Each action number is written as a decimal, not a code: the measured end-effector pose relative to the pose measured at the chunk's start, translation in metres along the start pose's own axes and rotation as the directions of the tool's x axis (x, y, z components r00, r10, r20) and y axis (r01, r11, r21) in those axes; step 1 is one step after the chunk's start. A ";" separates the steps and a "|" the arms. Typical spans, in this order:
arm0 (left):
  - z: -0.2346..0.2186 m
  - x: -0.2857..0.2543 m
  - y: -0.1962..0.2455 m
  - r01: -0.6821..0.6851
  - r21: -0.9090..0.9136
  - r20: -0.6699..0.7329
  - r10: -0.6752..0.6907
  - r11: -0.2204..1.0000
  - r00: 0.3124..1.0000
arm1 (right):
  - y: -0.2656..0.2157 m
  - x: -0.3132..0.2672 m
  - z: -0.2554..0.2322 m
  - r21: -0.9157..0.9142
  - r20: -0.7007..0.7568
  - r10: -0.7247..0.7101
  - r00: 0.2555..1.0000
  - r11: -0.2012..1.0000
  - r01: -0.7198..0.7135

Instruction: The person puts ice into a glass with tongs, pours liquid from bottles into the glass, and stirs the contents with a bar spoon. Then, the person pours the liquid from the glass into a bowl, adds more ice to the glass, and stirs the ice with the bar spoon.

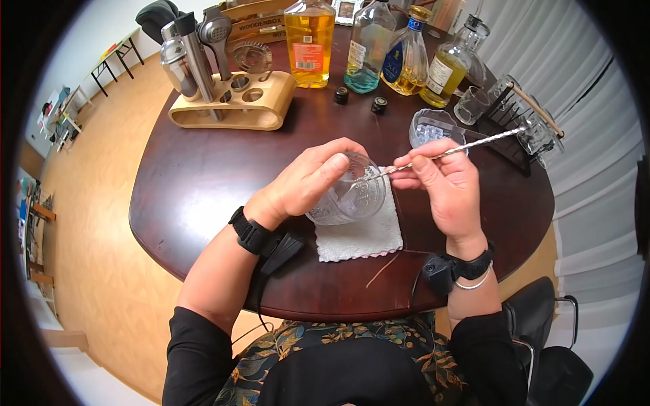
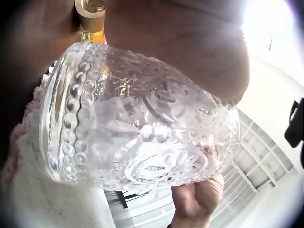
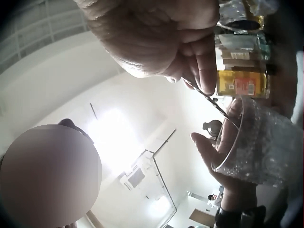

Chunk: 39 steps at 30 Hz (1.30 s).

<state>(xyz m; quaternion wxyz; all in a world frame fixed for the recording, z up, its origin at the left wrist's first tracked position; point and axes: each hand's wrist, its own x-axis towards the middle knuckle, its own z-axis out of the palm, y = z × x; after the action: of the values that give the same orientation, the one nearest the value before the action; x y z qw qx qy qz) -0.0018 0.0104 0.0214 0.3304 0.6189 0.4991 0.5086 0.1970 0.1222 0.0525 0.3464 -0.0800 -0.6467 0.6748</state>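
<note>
My left hand [image 1: 305, 183] grips an embossed clear mixing glass [image 1: 371, 197] round its side, tilted with its mouth toward the right hand. Whitish, ice-like pieces show through its wall in the left wrist view. Between thumb and fingers my right hand [image 1: 448, 193] pinches a bar spoon [image 1: 489, 139] with a twisted metal shaft. The spoon's lower end reaches in through the rim of the glass, and its other end points up to the right. Beneath the glass lies a white folded cloth [image 1: 359, 242].
A wooden stand [image 1: 230, 120] with bar tools is at the back left. Several bottles, including an amber one [image 1: 310, 61], line the back. Two black caps [image 1: 379, 105] lie before them. An ice bowl [image 1: 433, 128] and a glass rack [image 1: 521, 115] stand right.
</note>
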 end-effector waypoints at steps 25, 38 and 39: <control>-0.001 0.000 -0.004 -0.019 0.010 0.007 0.019 1.000 1.000 | 0.001 -0.002 0.003 -0.089 0.110 0.088 0.990 0.993 -0.079; 0.000 0.001 -0.009 -0.040 -0.028 -0.019 0.039 0.999 0.999 | -0.008 0.002 -0.005 -0.473 0.448 -0.421 0.789 0.637 0.608; 0.000 0.000 -0.011 -0.052 -0.049 -0.026 0.051 0.997 0.998 | -0.004 0.002 -0.002 -0.490 0.462 -0.388 0.797 0.637 0.595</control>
<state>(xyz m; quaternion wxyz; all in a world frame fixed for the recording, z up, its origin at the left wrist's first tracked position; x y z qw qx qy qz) -0.0049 0.0137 0.0110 0.3262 0.6168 0.4743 0.5369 0.1986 0.1249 0.0567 0.3659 0.1021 -0.8722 0.3082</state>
